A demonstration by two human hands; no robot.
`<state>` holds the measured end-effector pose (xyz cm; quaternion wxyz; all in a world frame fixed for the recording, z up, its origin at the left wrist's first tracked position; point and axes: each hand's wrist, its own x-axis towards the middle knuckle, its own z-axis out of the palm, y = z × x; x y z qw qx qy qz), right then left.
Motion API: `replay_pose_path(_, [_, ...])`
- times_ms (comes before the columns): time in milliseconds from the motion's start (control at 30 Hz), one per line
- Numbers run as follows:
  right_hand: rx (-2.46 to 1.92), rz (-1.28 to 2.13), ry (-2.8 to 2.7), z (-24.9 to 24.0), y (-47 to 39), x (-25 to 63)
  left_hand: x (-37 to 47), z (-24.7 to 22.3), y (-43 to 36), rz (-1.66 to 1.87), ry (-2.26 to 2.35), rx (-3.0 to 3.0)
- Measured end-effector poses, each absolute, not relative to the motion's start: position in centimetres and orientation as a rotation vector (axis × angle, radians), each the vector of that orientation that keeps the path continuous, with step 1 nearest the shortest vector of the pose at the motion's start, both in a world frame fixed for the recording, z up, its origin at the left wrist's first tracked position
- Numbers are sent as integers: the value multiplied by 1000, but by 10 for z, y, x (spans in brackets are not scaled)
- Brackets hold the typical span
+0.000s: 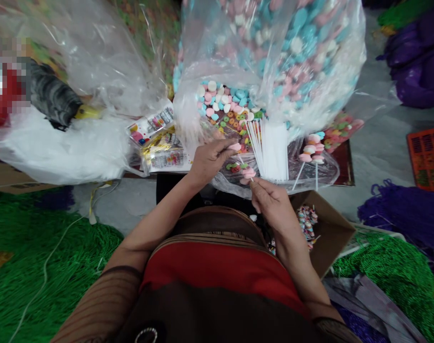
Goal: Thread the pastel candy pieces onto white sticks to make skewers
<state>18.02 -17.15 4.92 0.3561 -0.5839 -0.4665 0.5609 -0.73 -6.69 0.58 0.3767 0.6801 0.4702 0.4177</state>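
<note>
Left grip [210, 161] pinches pink candy [234, 147], right grip [272, 197] a stick [252, 179]; box [333, 231] holds, seemingly, skewered sweets [307, 222].

Hands near each other, not touching, ahead of torso [220, 267]. Left hand [212, 161] farther forward, back of hand showing, thumb and index finger pinched, tips pointing right. Right hand [271, 201] closer to body, thumb and fingers pinched, pointing forward and left. Left forearm [161, 214] bare, slanting forward and inward. Right forearm [297, 255] bare, also angled inward.
</note>
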Motion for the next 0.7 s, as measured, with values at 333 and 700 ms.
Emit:
replay_pose_path(333, [-1457,1408,-1066,38,-167,159,4,-4,-77,1054,1115,1935])
replay_pose_path(700, [-1390,1349,-890,10,-150,167,-10,24,-53,931,1078,2099])
